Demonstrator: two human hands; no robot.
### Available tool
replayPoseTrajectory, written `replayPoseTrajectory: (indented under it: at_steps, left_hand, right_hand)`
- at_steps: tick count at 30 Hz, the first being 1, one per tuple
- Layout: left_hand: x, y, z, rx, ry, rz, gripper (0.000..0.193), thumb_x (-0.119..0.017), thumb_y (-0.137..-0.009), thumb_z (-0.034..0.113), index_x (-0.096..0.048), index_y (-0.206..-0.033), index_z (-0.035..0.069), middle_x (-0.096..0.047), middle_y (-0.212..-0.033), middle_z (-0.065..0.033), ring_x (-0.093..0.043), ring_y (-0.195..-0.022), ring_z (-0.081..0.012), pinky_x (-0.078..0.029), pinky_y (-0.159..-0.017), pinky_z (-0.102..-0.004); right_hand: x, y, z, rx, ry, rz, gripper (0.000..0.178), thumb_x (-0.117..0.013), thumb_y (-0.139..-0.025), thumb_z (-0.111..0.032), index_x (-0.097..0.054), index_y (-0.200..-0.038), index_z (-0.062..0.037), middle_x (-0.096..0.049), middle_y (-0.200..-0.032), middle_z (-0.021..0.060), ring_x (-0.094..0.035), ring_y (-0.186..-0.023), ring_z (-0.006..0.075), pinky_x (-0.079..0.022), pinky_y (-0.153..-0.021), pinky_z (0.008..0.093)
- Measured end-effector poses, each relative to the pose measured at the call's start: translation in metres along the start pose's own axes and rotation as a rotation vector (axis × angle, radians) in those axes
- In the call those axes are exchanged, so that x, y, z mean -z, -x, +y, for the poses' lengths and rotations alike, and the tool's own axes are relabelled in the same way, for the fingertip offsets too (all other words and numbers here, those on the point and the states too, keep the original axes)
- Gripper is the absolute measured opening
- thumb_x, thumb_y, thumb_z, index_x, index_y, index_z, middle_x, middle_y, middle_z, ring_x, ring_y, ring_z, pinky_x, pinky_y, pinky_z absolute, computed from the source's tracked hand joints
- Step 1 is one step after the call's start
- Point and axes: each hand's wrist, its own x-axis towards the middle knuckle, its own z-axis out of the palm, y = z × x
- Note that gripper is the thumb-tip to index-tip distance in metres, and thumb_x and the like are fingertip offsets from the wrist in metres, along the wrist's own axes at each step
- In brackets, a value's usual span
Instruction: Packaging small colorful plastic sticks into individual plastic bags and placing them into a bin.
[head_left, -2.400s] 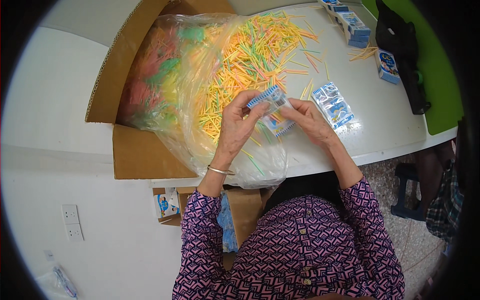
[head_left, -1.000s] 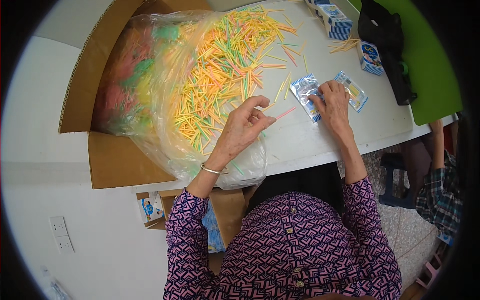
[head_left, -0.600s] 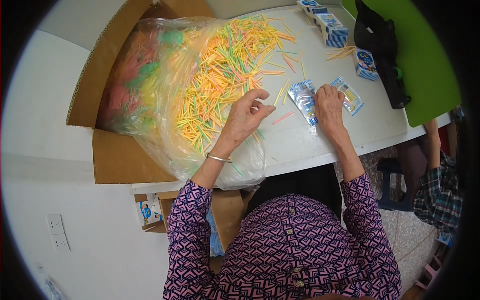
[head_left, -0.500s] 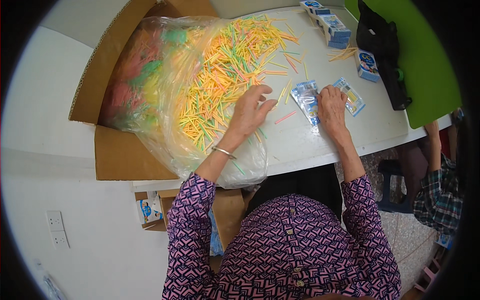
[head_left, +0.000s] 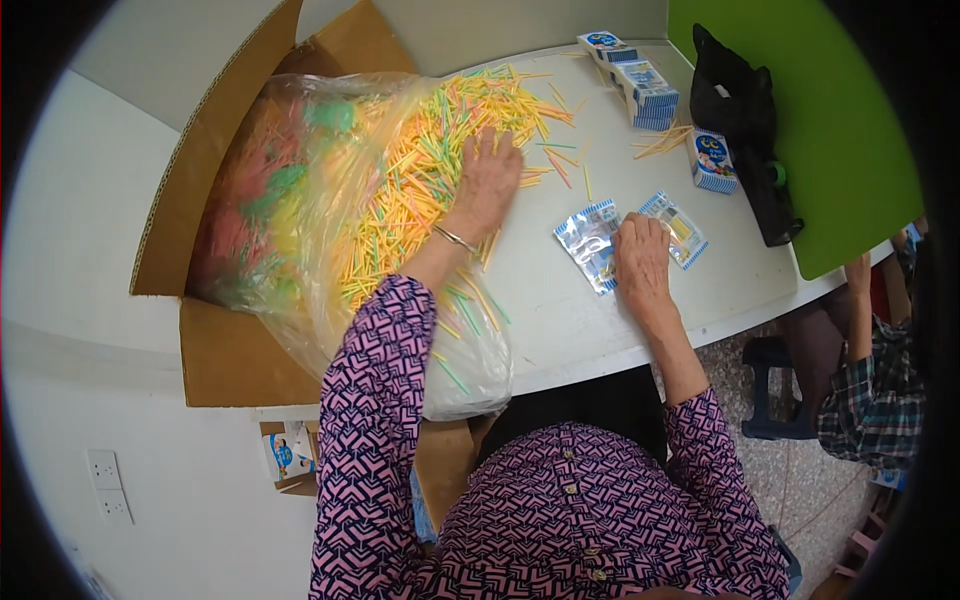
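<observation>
A large heap of thin yellow, orange, pink and green sticks spills from a clear plastic bag onto the table. My left hand lies palm down on the heap's right side, its fingers stretched out and slightly apart. To the right are two silver-and-blue packets: the left packet lies flat, and the right packet shows yellow sticks or a yellow print. Between them, my right hand has its fingers curled down over the left packet's right edge. Its fingertips are partly hidden.
An open cardboard box holds the bag at left. Stacked small blue-and-white boxes stand at the back, another such box beside a black bag. A green panel borders the right. Another person's arm shows beyond it.
My left hand has moved left and away from me, from beside the packets onto the heap. Loose sticks near the packets are gone from there. My right hand stays at the packets.
</observation>
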Motion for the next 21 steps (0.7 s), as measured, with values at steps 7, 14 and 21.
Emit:
replayPoseTrajectory:
  at_steps: [7, 14, 21]
  left_hand:
    - [-0.034, -0.03, 0.048, -0.03, 0.617, 0.098, 0.022, -0.061, -0.08, 0.025, -0.061, -0.099, 0.013, -0.054, -0.108, -0.0114, -0.047, -0.112, -0.0297, -0.034, -0.092, -0.0459]
    - [-0.026, 0.003, -0.035, 0.109, 0.127, -0.018, 0.022, -0.063, -0.081, 0.024, -0.062, -0.099, 0.01, -0.055, -0.113, -0.0103, -0.047, -0.112, -0.0296, -0.034, -0.096, -0.046]
    - [0.047, 0.02, -0.017, 0.398, 0.769, 0.061, 0.03, -0.067, -0.082, 0.025, -0.062, -0.104, 0.006, -0.06, -0.11, -0.012, -0.052, -0.11, -0.0306, -0.038, -0.097, -0.0417]
  right_hand:
    - [0.005, -0.001, -0.006, -0.003, -0.062, 0.005, 0.017, -0.056, -0.083, -0.004, -0.051, -0.099, -0.0017, -0.053, -0.099, 0.0141, -0.049, -0.093, 0.0311, -0.037, -0.083, 0.0418]
    - [0.002, -0.005, -0.004, -0.029, -0.122, 0.027, 0.028, -0.061, -0.078, -0.005, -0.054, -0.105, -0.0036, -0.053, -0.091, 0.0117, -0.051, -0.089, 0.0285, -0.038, -0.079, 0.0409]
    - [0.014, -0.021, -0.01, 0.052, -0.318, 0.188, 0.013, -0.061, -0.079, 0.0, -0.06, -0.091, -0.0033, -0.056, -0.087, 0.011, -0.052, -0.084, 0.0279, -0.039, -0.076, 0.0365]
